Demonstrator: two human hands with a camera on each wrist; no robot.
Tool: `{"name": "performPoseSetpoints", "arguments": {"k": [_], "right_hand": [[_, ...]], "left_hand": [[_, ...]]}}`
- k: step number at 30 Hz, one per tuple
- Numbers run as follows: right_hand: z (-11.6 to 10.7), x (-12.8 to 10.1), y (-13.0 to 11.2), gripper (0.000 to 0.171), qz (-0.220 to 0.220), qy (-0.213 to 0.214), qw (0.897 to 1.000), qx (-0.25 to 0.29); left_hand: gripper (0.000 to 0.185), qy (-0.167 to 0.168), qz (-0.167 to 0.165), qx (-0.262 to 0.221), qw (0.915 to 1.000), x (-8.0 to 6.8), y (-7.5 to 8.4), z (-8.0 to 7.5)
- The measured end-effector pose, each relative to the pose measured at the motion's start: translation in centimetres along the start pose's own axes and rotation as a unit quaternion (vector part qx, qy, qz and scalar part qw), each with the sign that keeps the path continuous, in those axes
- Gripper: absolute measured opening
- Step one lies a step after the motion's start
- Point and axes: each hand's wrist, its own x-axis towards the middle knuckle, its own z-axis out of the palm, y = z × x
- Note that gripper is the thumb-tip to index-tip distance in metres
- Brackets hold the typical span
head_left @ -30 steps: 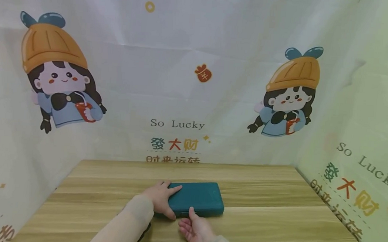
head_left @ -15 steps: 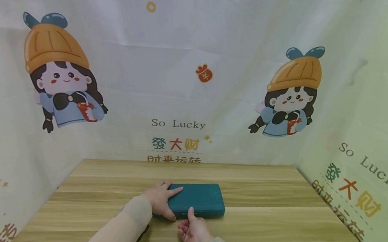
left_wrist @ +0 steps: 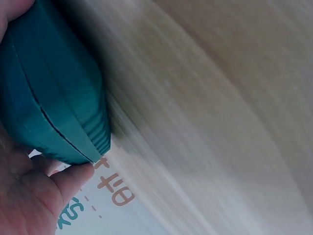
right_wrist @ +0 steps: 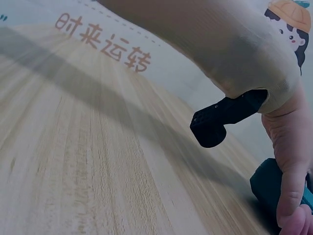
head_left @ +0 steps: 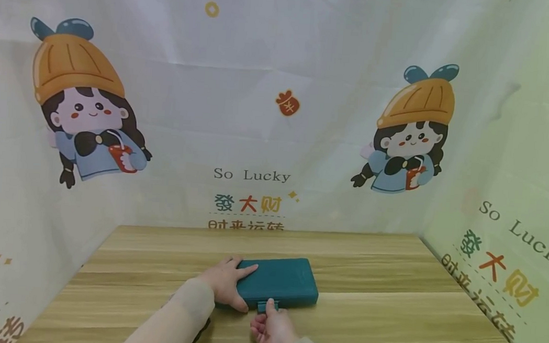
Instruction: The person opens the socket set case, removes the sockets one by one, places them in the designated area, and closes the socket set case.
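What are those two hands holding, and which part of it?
The left hand grips the left end of the teal case lying on the table. The right hand pinches the small clasp on its near edge.

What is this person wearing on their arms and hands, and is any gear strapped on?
Both hands are bare: left hand, right hand. Each arm wears a light beige, close-fitting sleeve ending at the wrist. A small black device with a perforated face sits under the left wrist. No rings or gloves show.
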Motion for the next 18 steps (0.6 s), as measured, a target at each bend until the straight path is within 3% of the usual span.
{"name": "performPoseSetpoints", "arguments": {"k": [5,11,18], "right_hand": [[0.0,-0.2,0.1,0.041,-0.008,-0.009,1.000,-0.015],[-0.5,-0.2,0.2,0.025,-0.007,-0.034,0.999,-0.007],[-1.1,-0.6,-0.2,0.020,-0.008,-0.045,0.998,-0.034]], "left_hand": [[0.099,0.006,0.008,0.007,0.9999,0.0,-0.1,0.5],[0.102,0.016,0.019,0.003,0.9997,-0.3,-0.4,1.4],[0.089,0.032,0.044,-0.014,0.9984,-1.3,-0.6,0.7]]}}
